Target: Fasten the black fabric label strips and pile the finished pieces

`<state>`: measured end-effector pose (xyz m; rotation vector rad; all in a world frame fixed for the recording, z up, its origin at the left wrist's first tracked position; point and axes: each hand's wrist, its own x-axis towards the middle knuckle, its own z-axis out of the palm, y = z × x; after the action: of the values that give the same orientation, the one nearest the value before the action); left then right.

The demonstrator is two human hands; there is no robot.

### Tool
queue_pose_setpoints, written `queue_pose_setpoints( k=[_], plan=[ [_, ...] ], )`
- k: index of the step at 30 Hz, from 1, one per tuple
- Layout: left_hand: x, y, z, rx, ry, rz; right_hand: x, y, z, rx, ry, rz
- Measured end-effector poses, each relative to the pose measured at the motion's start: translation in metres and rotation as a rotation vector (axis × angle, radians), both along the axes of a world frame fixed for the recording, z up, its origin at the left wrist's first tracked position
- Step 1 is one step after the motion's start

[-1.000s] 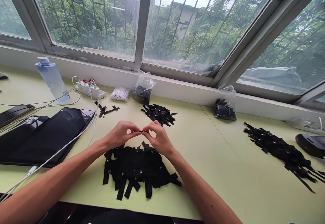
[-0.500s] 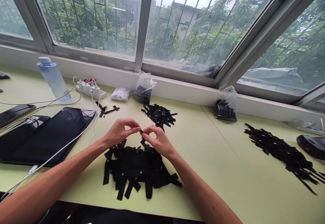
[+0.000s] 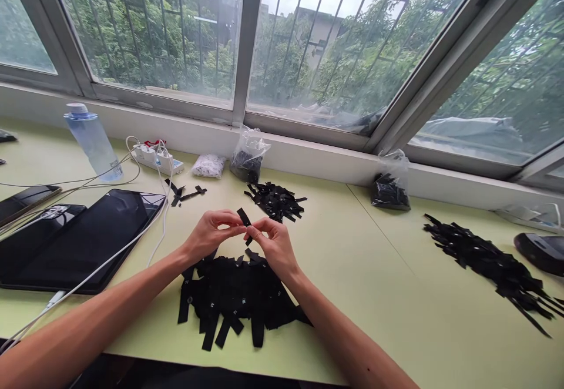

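My left hand (image 3: 217, 229) and my right hand (image 3: 274, 242) meet above the table, fingertips pinched together. Between them they hold one short black fabric strip (image 3: 243, 217), which sticks up above the fingers and pokes out a little below. A tiny light speck shows on it near the fingertips. Just below my hands lies a wide heap of black fabric strips (image 3: 238, 295), some bearing small white marks. Beyond my hands is a smaller pile of similar black strips (image 3: 277, 200).
At left are a tablet (image 3: 127, 230) with white cables, a blue water bottle (image 3: 93, 142) and a power strip (image 3: 157, 160). Bags of black pieces (image 3: 249, 160) (image 3: 390, 189) and a white packet (image 3: 208, 166) stand by the window. More black strips (image 3: 489, 268) lie at right.
The strip between my fingers has been turned and now stands up above the fingertips, where before it was mostly hidden. My hands have stayed in nearly the same place.
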<state>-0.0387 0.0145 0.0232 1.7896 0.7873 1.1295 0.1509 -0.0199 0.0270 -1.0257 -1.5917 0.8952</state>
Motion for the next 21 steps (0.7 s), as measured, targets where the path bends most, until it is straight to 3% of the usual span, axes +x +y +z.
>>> queue_pose_setpoints(
  k=[5,10,14,21],
  plan=[
    [0.002,0.0,0.001,-0.079,-0.089,-0.03,0.004,0.007,-0.003,0.018,-0.05,0.005],
    [-0.002,0.005,0.001,-0.086,-0.078,0.042,0.026,0.021,-0.012,0.167,-0.402,-0.161],
    [-0.005,0.011,-0.006,-0.098,-0.06,0.08,0.033,0.028,-0.026,0.16,-0.601,-0.089],
    [-0.005,0.012,-0.011,-0.154,-0.063,0.14,0.022,0.033,-0.038,0.169,-0.693,-0.078]
  ],
)
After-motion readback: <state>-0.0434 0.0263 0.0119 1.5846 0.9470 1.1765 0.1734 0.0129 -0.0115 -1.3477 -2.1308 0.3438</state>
